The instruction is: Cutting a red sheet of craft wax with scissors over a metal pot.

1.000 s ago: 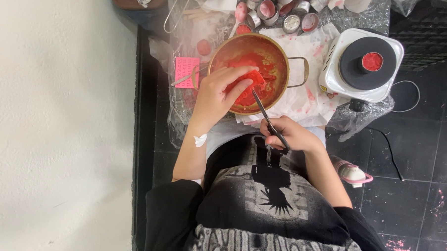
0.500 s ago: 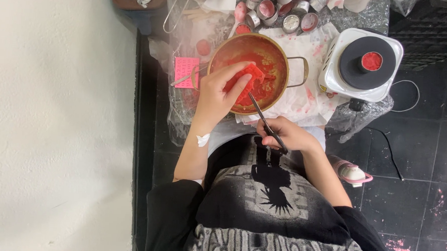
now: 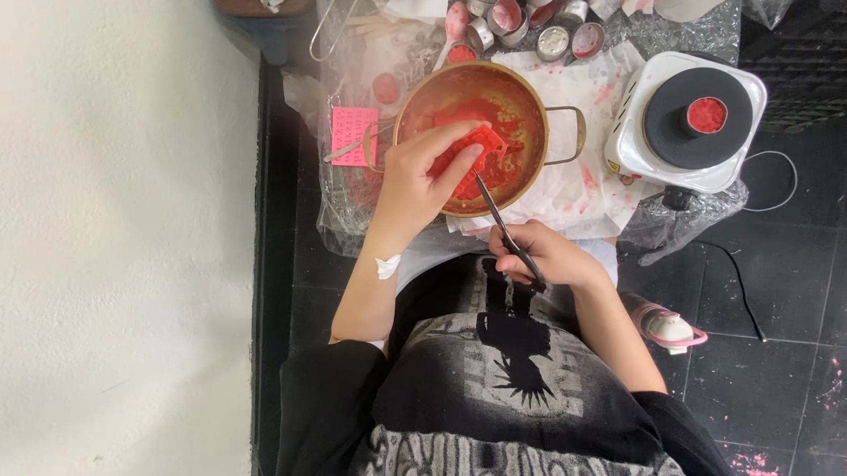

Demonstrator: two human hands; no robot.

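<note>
Scraper tip (image 3: 486, 189) now sits lower against red block (image 3: 473, 160); left hand (image 3: 416, 186) pinches block over pot (image 3: 531, 106), right hand (image 3: 545, 256) fingers pressed around handle; scraping continues.

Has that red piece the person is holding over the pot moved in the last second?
Barely. The red piece hangs over the same spot in the pot, in the left hand.
</note>
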